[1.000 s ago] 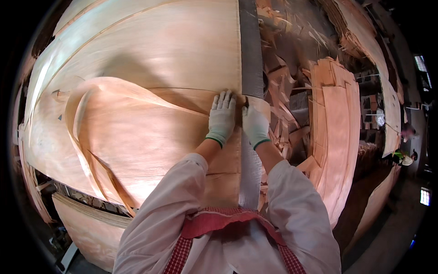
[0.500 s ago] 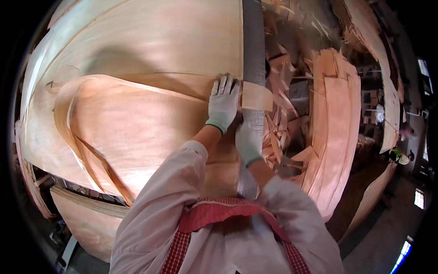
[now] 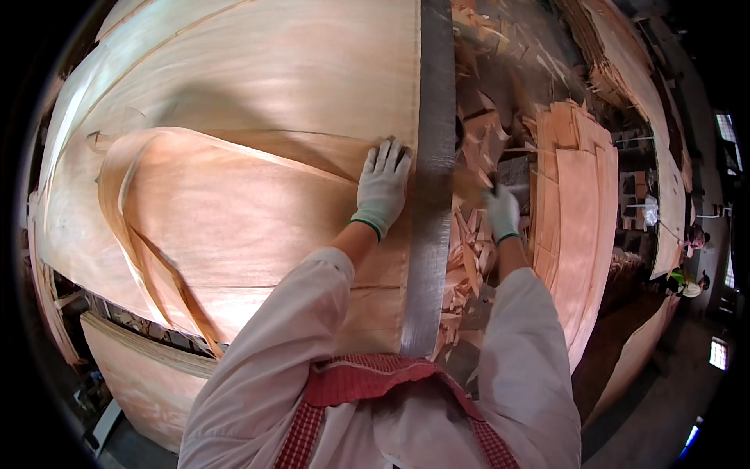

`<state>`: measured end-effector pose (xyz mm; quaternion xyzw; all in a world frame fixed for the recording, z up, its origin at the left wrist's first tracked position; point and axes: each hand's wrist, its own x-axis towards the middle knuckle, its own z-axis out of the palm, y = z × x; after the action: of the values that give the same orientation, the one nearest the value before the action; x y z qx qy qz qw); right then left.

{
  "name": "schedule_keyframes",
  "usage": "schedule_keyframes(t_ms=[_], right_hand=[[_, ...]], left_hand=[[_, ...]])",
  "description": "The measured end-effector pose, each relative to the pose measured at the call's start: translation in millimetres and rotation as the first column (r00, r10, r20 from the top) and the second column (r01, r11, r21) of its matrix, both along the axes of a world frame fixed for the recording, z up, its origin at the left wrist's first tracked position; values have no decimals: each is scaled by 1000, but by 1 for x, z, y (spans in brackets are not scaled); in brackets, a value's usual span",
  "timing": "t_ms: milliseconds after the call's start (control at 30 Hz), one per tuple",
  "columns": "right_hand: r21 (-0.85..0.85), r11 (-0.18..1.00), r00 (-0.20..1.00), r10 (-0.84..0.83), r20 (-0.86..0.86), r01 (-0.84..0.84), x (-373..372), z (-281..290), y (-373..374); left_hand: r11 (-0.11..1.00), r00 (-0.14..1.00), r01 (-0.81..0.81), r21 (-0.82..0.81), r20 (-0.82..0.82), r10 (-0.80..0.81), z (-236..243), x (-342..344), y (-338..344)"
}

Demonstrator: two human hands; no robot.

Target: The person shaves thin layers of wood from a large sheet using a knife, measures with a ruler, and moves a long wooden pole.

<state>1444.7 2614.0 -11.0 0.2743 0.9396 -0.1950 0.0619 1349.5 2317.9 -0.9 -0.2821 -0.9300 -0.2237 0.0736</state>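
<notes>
My left hand, in a white glove with a green cuff, lies flat with fingers stretched on a large pale wood veneer sheet. Its fingertips are close to the sheet's right edge, beside a grey metal strip. A long, narrow veneer strip curls in a loop on the sheet, one end running toward the left hand. My right hand, gloved alike, hangs over the scraps right of the metal strip. Its fingers are smeared by motion. A blurred brown piece shows at its fingertips; whether it is gripped is unclear.
Broken veneer scraps fill the gap beyond the metal strip. Right of them stands a stack of long veneer pieces. Another stack of sheets is at the lower left. A person shows far off at the right.
My right hand has swung right, from the metal strip to over the scraps. The small veneer piece that lay across the strip is gone from there. My left hand stays nearly in place.
</notes>
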Motion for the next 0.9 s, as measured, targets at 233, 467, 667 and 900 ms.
schedule_keyframes(t_ms=[233,467,667,900], right_hand=[[-485,869,979,-171,-108,98,-52,41,-114],[-736,673,986,-160,-43,77,-71,42,-194],[-379,914,989,147,-27,-146,-87,47,-192],[208,645,669,739,76,-736,-114,62,-313]], left_hand=[[997,997,-74,37,21,73,-2,-3,-14],[829,857,-482,-283,43,513,33,-33,-116],[859,859,-511,3,5,511,4,-58,-209],[833,832,-553,4,-42,552,-5,-50,-202]])
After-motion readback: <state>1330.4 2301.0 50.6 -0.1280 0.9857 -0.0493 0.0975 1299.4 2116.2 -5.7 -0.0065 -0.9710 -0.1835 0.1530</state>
